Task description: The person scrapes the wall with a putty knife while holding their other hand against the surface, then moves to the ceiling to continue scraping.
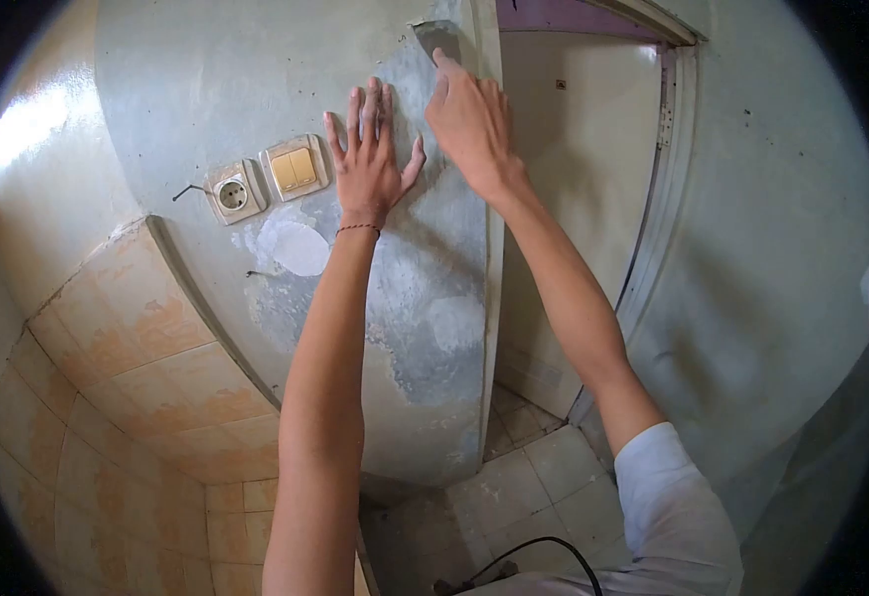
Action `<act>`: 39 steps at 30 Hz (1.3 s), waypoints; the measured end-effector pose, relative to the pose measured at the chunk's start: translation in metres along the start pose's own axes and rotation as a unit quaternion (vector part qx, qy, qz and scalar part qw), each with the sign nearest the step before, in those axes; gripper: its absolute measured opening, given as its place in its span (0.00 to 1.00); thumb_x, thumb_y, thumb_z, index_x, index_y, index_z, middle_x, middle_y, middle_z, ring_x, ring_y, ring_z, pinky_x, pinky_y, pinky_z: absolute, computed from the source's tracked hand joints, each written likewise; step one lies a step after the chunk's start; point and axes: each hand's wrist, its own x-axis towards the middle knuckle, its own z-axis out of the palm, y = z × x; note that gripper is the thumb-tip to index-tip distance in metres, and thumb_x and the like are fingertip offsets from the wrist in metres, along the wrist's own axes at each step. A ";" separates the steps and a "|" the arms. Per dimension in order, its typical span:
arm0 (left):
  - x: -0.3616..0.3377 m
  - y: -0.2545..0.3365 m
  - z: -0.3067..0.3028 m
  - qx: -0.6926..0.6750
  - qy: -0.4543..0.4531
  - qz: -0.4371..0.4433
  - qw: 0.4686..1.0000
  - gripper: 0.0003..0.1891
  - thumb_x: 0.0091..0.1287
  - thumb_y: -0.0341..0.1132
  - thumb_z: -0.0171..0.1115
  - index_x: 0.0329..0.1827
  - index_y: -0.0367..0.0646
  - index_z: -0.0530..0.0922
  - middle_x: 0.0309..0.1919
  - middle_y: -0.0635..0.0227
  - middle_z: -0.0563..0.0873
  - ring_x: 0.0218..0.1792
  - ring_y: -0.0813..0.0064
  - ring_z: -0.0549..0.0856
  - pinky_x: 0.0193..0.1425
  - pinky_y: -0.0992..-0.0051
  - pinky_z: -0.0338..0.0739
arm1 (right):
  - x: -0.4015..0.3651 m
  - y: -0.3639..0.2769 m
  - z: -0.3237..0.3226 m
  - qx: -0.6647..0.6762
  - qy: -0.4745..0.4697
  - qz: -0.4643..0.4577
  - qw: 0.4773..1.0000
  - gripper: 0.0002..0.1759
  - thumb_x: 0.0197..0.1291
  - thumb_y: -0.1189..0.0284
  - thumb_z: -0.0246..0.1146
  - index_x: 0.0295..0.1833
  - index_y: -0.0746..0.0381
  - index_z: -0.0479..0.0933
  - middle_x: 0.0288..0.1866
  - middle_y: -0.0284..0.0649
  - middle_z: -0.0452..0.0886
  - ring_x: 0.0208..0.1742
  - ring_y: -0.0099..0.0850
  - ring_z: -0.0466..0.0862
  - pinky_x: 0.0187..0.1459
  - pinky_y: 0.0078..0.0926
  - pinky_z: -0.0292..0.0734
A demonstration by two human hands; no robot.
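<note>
My left hand (370, 159) lies flat on the grey patched wall (256, 70) with its fingers spread, and holds nothing. A thin dark bracelet circles its wrist. My right hand (469, 124) is raised just right of it, pressed against the wall near the corner edge (494, 258) of a doorway, fingers pointing up. A dark grey wedge (433, 35) shows right above those fingertips. Whether it is a tool in the hand or a mark on the wall is not clear.
A wall socket (233, 194) and a beige light switch (295, 169) sit left of my left hand. Orange-beige tiles (156, 348) cover the lower left wall. The doorway (574, 179) opens to the right. A black cable (544, 551) lies on the tiled floor (544, 487).
</note>
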 end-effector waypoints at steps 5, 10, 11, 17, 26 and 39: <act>0.000 -0.001 0.003 -0.022 0.016 0.004 1.000 0.44 0.75 0.60 0.57 0.91 0.48 0.61 0.91 0.68 0.58 0.91 0.66 0.54 0.92 0.44 0.36 | 0.013 -0.003 0.002 0.027 -0.029 0.020 0.999 0.23 0.71 0.73 0.55 0.66 0.69 0.82 0.42 0.66 0.89 0.48 0.67 0.90 0.53 0.60 0.86; -0.001 0.000 0.002 0.014 0.003 0.006 1.000 0.44 0.75 0.60 0.57 0.90 0.47 0.62 0.91 0.67 0.59 0.91 0.65 0.54 0.92 0.45 0.36 | 0.008 -0.003 0.003 0.039 -0.012 0.016 0.999 0.24 0.71 0.72 0.56 0.69 0.69 0.81 0.43 0.67 0.89 0.49 0.68 0.89 0.53 0.61 0.86; -0.001 -0.002 0.003 0.008 0.007 0.007 1.000 0.44 0.75 0.60 0.57 0.90 0.47 0.62 0.91 0.67 0.59 0.91 0.65 0.54 0.92 0.45 0.36 | 0.001 0.002 0.007 0.030 -0.025 0.020 0.999 0.24 0.71 0.72 0.56 0.69 0.68 0.80 0.44 0.67 0.89 0.49 0.69 0.89 0.53 0.61 0.86; 0.000 -0.001 0.002 0.027 0.005 0.006 1.000 0.44 0.75 0.62 0.54 0.90 0.47 0.63 0.91 0.68 0.59 0.90 0.65 0.55 0.92 0.42 0.39 | 0.020 -0.005 0.012 0.056 -0.037 0.044 0.997 0.27 0.75 0.70 0.53 0.75 0.65 0.78 0.49 0.67 0.89 0.53 0.68 0.89 0.58 0.60 0.84; -0.001 -0.003 0.004 0.025 -0.003 0.007 1.000 0.47 0.73 0.63 0.57 0.91 0.48 0.59 0.91 0.67 0.58 0.91 0.65 0.53 0.92 0.44 0.35 | 0.009 -0.010 0.002 0.116 -0.057 0.041 0.991 0.25 0.78 0.67 0.52 0.73 0.65 0.80 0.54 0.65 0.89 0.58 0.67 0.87 0.65 0.57 0.81; -0.001 -0.002 0.002 -0.004 0.018 0.008 1.000 0.44 0.75 0.62 0.54 0.89 0.46 0.64 0.90 0.67 0.61 0.90 0.64 0.56 0.92 0.42 0.39 | 0.021 -0.015 0.011 0.140 -0.045 0.043 0.988 0.25 0.78 0.68 0.52 0.73 0.67 0.80 0.58 0.65 0.88 0.62 0.65 0.86 0.68 0.55 0.80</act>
